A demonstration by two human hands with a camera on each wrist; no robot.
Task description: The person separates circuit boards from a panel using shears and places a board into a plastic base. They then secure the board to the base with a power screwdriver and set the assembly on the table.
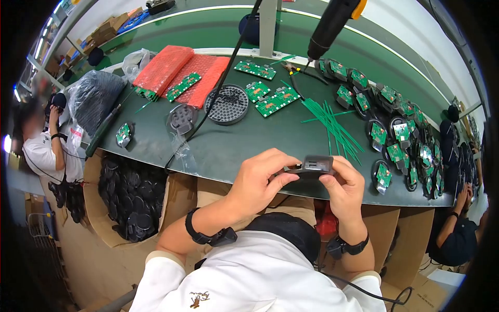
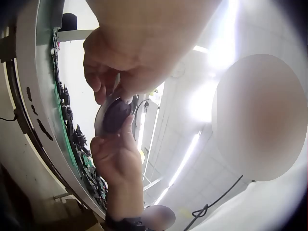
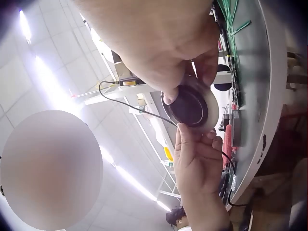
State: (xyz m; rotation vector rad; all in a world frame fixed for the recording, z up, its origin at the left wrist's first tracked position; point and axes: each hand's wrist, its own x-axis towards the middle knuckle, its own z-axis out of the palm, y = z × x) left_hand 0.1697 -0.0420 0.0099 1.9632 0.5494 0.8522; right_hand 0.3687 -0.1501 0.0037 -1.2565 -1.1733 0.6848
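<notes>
Just past the table's front edge, both hands hold a round black casing (image 1: 318,165) up on edge, with a small rectangular port showing on its rim. My left hand (image 1: 264,179) pinches its left side between thumb and fingers. On the other side, my right hand (image 1: 344,188) grips it with the thumb low and the fingers over the top. From the left wrist, the casing's dark round face (image 2: 117,115) appears between the two hands. The right wrist view shows that disc face (image 3: 188,107) inside a paler rim, thumbs at its edge.
Casings with green circuit boards (image 1: 382,177) crowd the table's right side, beside green sticks (image 1: 332,127) and pliers (image 1: 293,80). An electric screwdriver (image 1: 332,28) hangs above. Left are a round tray (image 1: 227,118), red bubble wrap (image 1: 166,67) and, below, a cardboard box (image 1: 99,221) of black casings.
</notes>
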